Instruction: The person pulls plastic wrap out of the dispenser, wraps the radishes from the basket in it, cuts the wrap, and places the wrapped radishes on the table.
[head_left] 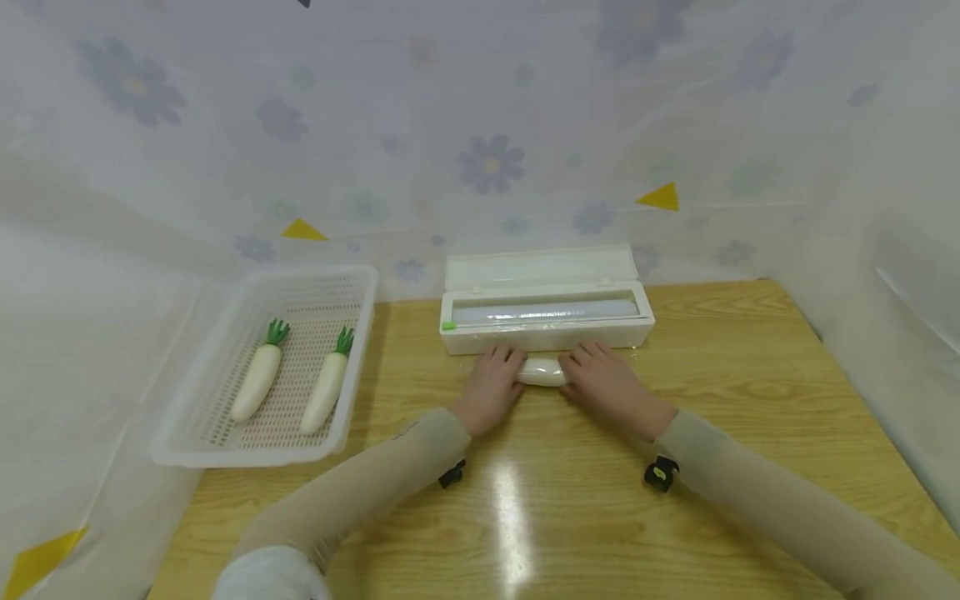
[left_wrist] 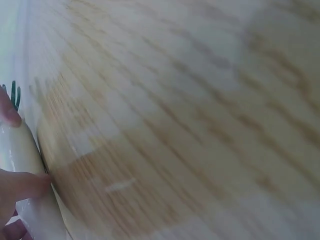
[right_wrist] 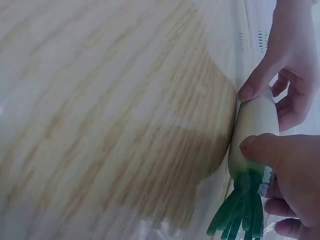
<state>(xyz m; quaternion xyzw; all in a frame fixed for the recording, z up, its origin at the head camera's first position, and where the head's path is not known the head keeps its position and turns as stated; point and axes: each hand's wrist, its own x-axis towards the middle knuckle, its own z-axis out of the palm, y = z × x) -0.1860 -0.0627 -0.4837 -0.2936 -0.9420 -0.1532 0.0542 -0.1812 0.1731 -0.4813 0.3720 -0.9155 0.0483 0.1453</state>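
Observation:
A white radish [head_left: 543, 372] with a green leafy top [right_wrist: 241, 210] lies crosswise on the table, just in front of the white cling film box [head_left: 547, 337]. Shiny clear film covers its body. My left hand [head_left: 491, 387] grips its left end, thumb on the near side and fingers over the far side. At the leafy end my right hand [head_left: 606, 383] holds it the same way, its thumb pressed on the white body in the right wrist view. The palms hide both ends in the head view.
The box's lid [head_left: 540, 267] stands raised, showing a film roll [head_left: 546, 312] inside and a green slider [head_left: 448, 326] at the left. To the left, a white plastic basket [head_left: 180, 433] holds two more radishes [head_left: 257, 383]. Flowered sheeting [head_left: 420, 167] surrounds the wooden table [head_left: 750, 400].

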